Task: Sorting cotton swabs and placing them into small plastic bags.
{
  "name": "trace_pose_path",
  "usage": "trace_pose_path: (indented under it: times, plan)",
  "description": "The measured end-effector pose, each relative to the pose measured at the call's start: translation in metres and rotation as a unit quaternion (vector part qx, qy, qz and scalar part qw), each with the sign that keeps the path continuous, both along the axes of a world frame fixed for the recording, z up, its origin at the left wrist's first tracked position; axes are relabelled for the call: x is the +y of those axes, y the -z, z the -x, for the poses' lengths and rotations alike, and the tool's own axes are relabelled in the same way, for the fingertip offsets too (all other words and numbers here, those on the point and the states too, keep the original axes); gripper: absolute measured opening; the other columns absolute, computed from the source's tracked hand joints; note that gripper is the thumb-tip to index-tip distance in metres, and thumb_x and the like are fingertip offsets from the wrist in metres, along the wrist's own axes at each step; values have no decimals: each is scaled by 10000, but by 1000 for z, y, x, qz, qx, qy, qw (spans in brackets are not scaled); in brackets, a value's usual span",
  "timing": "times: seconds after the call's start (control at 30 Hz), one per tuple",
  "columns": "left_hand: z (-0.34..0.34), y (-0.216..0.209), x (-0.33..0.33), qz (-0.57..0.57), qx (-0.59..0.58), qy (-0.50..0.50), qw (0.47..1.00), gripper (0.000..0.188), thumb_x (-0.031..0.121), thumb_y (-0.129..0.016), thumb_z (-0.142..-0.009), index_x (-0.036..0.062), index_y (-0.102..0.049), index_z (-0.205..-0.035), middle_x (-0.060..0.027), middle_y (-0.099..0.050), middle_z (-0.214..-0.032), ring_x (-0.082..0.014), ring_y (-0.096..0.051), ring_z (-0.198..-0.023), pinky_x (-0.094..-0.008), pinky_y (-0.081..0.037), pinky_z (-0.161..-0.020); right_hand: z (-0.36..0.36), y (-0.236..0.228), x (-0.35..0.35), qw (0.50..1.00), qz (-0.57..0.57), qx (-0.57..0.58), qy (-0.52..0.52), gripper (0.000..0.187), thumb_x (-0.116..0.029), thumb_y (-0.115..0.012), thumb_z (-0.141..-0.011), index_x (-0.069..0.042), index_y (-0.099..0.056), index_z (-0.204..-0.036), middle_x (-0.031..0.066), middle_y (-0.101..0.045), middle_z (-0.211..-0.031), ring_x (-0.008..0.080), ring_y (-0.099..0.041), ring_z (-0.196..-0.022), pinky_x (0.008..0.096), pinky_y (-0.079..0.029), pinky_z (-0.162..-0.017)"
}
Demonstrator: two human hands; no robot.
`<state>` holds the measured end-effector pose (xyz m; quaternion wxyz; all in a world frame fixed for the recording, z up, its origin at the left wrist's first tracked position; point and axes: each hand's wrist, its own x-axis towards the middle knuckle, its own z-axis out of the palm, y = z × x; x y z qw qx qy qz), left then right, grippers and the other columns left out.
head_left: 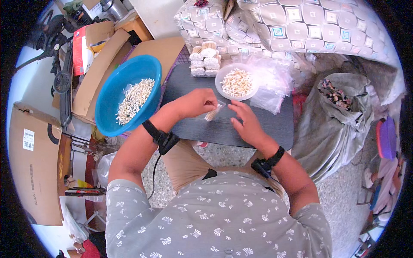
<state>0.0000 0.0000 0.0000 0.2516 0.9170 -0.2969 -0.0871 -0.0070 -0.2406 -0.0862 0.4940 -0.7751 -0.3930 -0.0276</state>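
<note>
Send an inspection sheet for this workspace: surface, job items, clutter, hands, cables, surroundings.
Surface: dark tabletop, wood-grain look.
Job's things: small clear bag with cotton swabs between the hands; white bowl of loose swabs; clear bags right of it; stacked swab bundles left of it; blue basin of swabs, left of the tabletop.
Clutter: cardboard box far left; grey sack at right.
Hands: left hand curled at the small bag, grip unclear; right hand open near it.
Cables: black cable from the left wrist device; far end unclear.
Surroundings: speckled floor; patterned fabric beyond the tabletop.
</note>
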Motion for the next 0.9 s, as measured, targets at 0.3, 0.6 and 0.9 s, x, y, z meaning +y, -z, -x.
trace_pose_path:
  times: [0.3,0.6,0.9]
  plan:
    - [-50,15,26,-58,-90,-22,994,105,130,-616,-760,31,-649,-774,-175,-608,-791,-338,-601,-767,-414,-473,-689,-16,17,7,997,64,-38,-25,240,-112,-562,-854,-32,-587,-1079,150,-590,-1161,356,-522,-1104,430,-414,-970]
    - [-94,59,29,-121,-14,-109,987,105,123,-583,-759,44,-638,-802,-189,-590,-823,-376,-594,-849,-455,-466,-752,-18,36,21,979,94,-171,-51,214,-85,-627,-789,-56,-625,-1001,137,-609,-1101,338,-540,-1063,446,-420,-931]
    - [-56,35,53,-13,-121,-146,982,300,132,-642,-769,44,-613,-1055,-153,-573,-1055,-346,-564,-1020,-429,-470,-864,-18,35,26,982,111,-148,-29,155,-46,-624,-781,-47,-639,-935,132,-631,-1081,348,-553,-1053,455,-416,-937]
